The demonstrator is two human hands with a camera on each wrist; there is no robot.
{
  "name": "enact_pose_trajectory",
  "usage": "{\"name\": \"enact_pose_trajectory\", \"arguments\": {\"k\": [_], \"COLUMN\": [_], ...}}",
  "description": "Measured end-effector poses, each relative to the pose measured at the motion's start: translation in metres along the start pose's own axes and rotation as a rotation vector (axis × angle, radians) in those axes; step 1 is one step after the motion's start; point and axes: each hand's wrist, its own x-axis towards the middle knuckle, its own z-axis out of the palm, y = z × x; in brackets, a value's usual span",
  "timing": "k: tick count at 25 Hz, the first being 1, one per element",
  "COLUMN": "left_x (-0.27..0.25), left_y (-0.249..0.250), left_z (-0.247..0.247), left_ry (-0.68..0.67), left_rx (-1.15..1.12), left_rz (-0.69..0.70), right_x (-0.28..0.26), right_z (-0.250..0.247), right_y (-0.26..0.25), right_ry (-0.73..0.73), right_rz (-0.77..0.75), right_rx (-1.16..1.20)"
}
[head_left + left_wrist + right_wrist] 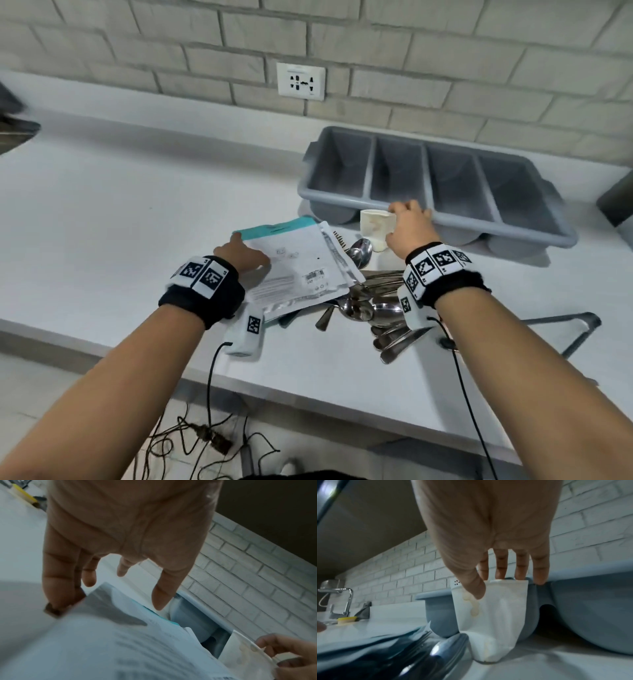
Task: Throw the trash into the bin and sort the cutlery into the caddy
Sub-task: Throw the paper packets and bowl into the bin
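A white and teal pouch (294,265) lies flat on the white counter, partly over a pile of steel spoons and forks (366,306). My left hand (239,255) rests at the pouch's left edge, fingers fairly straight, and one fingertip (56,599) touches its corner. To the right, a squashed white paper cup (375,228) stands tilted on the counter against the grey caddy (479,224). My right hand (406,219) grips the cup's rim, thumb (476,588) on the near side and fingers behind. The caddy's compartments show no cutlery.
A tap (342,596) and a yellow sponge (347,620) sit far left by the sink. A wall socket (300,81) is on the brick wall. A dark object (616,202) stands at the right edge. Cables (205,435) hang below the counter's front edge.
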Motion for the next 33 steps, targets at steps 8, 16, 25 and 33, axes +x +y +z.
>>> {"name": "enact_pose_trajectory", "arguments": {"k": [8, 16, 25, 33], "left_x": [0.000, -0.009, -0.079, -0.183], "left_y": [-0.006, 0.002, 0.026, 0.100], "left_z": [0.013, 0.001, -0.013, 0.111], "left_ry": [0.059, 0.054, -0.036, -0.455], "left_rx": [-0.098, -0.352, -0.721, -0.759], "left_rz": [-0.017, 0.017, 0.211, 0.382], "right_x": [0.004, -0.017, -0.092, -0.249], "right_z": [0.014, 0.006, -0.049, -0.065], "right_y": [0.001, -0.011, 0.031, 0.171], "right_ry": [-0.088, -0.033, 0.228, 0.591], "right_rz": [0.043, 0.052, 0.235, 0.479], "right_rx": [-0.046, 0.070, 0.602, 0.725]}}
